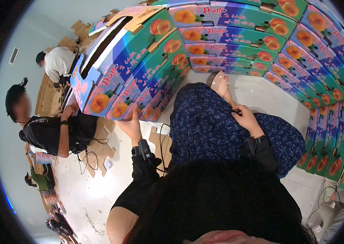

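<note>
My left hand (130, 127) is at the near end of a stack of printed fruit cartons (117, 73) on my left. Its thumb points up along a carton's side and its fingers bend round the lower edge, partly hidden. The cartons are green, blue and pink, with peach pictures. A long dark slot shows in the top one. Over my lap, my right hand (246, 120) rests with curled fingers on the edge of my dark blue patterned skirt (204, 126). Whether anything small sits in those fingers cannot be seen.
More stacked cartons (229, 40) wall in the front, and others (322, 69) stand on the right. Flat brown cardboard (100, 150) and cables (92, 160) lie on the floor at left. A person in black (54, 132) works close by; another in white (60, 63) is farther off.
</note>
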### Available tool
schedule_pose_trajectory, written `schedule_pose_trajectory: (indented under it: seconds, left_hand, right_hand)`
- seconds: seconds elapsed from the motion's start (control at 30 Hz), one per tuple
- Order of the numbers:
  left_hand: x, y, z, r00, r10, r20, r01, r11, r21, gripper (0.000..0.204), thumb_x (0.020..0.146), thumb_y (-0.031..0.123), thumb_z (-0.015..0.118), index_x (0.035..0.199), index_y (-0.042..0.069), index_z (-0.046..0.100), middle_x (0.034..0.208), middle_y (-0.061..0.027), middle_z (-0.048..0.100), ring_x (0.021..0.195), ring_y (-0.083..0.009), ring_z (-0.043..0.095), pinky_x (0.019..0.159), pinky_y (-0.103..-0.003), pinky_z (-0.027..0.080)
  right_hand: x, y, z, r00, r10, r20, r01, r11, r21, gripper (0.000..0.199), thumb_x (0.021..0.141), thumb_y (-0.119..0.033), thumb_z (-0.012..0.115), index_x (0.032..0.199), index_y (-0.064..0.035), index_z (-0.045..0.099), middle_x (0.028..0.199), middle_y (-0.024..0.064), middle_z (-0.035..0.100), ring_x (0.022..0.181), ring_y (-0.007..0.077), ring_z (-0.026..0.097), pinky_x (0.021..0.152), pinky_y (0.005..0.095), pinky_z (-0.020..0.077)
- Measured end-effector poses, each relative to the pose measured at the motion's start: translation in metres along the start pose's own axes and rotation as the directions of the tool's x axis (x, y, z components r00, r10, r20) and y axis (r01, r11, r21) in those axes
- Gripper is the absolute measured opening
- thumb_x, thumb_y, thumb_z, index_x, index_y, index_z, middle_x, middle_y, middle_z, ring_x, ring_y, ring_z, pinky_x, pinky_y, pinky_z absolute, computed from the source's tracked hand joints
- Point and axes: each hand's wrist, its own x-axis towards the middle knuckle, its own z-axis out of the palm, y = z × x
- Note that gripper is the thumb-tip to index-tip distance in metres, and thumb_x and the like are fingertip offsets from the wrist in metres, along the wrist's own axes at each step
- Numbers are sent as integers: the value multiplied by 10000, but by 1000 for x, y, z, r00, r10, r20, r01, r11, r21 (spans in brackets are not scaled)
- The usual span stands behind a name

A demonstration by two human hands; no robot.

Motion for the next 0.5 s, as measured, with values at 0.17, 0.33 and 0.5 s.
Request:
schedule_pose_trajectory:
  seconds: [0.17, 0.33, 0.5]
  left_hand:
    - [1, -8, -4, 983, -185, 2, 184, 976, -113, 524, 843, 221, 689, 1204, -48, 420, 1166, -162, 538, 1052, -231, 541, 937, -350, 403]
    - [2, -8, -6, 975, -208, -75, 206, 978, -35, 430, 936, 293, 544, 1160, -66, 463, 1121, -174, 567, 1014, -230, 552, 900, -350, 414]
    - [5, 1, -7, 962, -268, -49, 266, 963, -43, 469, 952, 348, 503, 1139, -81, 484, 1105, -180, 575, 988, -232, 553, 878, -346, 416]
  right_hand:
    - [0, 3, 0, 1000, 3, 6, -3, 1000, 10, 292, 788, -193, 668, 1000, 1, 616, 990, 177, 601, 822, 282, 616, 755, 343, 489]
    - [0, 4, 2, 1000, 8, 14, -7, 1000, -11, 298, 790, -204, 670, 1004, -3, 618, 987, 179, 601, 824, 285, 616, 757, 348, 489]
    - [0, -4, -3, 997, 60, 52, -57, 996, -62, 301, 794, -215, 665, 1010, -10, 624, 981, 177, 603, 833, 283, 618, 769, 352, 487]
